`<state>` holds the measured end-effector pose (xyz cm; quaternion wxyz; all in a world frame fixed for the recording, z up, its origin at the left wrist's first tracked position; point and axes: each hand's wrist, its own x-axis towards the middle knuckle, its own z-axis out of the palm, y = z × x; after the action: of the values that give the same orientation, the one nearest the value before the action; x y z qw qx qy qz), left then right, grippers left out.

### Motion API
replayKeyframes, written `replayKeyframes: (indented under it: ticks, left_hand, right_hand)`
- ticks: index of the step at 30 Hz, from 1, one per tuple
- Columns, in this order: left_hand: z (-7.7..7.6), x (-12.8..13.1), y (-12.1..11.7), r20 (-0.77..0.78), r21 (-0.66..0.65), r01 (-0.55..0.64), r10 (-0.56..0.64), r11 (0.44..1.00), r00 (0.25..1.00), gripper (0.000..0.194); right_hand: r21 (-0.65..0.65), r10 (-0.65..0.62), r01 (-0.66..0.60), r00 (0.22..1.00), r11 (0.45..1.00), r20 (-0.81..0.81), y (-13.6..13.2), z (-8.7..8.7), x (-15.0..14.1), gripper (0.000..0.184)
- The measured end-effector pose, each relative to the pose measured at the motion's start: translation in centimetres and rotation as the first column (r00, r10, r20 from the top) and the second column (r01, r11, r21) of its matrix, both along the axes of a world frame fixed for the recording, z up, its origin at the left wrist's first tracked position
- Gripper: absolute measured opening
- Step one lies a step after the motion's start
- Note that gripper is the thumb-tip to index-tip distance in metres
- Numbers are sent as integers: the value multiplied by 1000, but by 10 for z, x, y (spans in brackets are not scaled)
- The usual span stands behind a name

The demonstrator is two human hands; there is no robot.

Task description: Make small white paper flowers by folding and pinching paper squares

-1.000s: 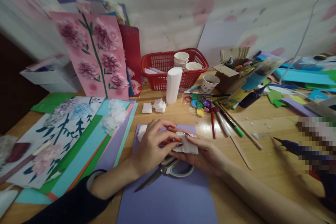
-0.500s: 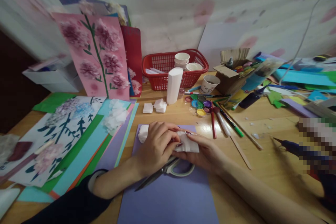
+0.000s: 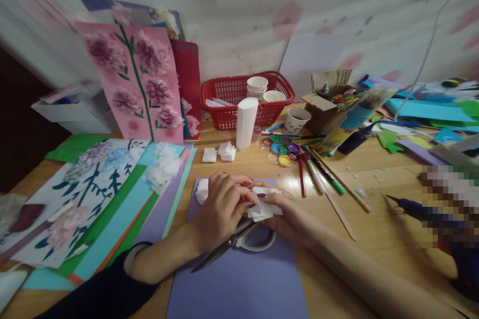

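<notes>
Between my two hands is a small stack of white tissue paper [image 3: 264, 209], its layers fanned a little at the edges. My left hand [image 3: 225, 204] pinches it from the left, fingers bent over its near side. My right hand [image 3: 290, 212] grips it from the right, thumb on top and the other fingers beneath. Under the hands, scissors [image 3: 243, 240] lie on a purple sheet [image 3: 239, 284], blades toward the lower left. A crumpled white tissue piece [image 3: 202, 191] rests on the sheet beside my left hand.
Tissue squares [image 3: 226, 151] and a white tissue roll [image 3: 246, 123] stand behind the hands. Farther back is a red basket [image 3: 228, 117] with paper cups. Paint pots [image 3: 283, 149], brushes and a paper cup [image 3: 297, 119] sit right; a glue gun [image 3: 411, 207] lies far right. Flower pictures [image 3: 138, 79] are left.
The tissue stack in my hands has turned and its layers have spread out at the edges. My right thumb has shifted across it. The scissors stay in place.
</notes>
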<state>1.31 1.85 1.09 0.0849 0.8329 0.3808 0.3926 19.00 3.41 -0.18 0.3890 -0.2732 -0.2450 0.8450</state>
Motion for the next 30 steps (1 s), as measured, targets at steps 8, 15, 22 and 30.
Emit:
replayKeyframes:
  ticks: [8, 15, 22, 30]
  left_hand:
    - [1, -1, 6, 415, -451, 122, 87, 884, 906, 10]
    - [1, 2, 3, 370, -522, 125, 92, 844, 924, 8]
    - [7, 0, 1, 246, -396, 83, 18, 914, 969, 13]
    - [5, 0, 1, 242, -120, 70, -39, 990, 970, 13]
  right_hand:
    - [69, -127, 122, 989, 990, 73, 2, 1, -1, 17]
    - [372, -75, -92, 908, 924, 412, -8, 10, 4, 31]
    - [355, -119, -49, 891, 934, 438, -6, 5, 5, 29]
    - [297, -144, 32, 922, 954, 361, -5, -2, 5, 30]
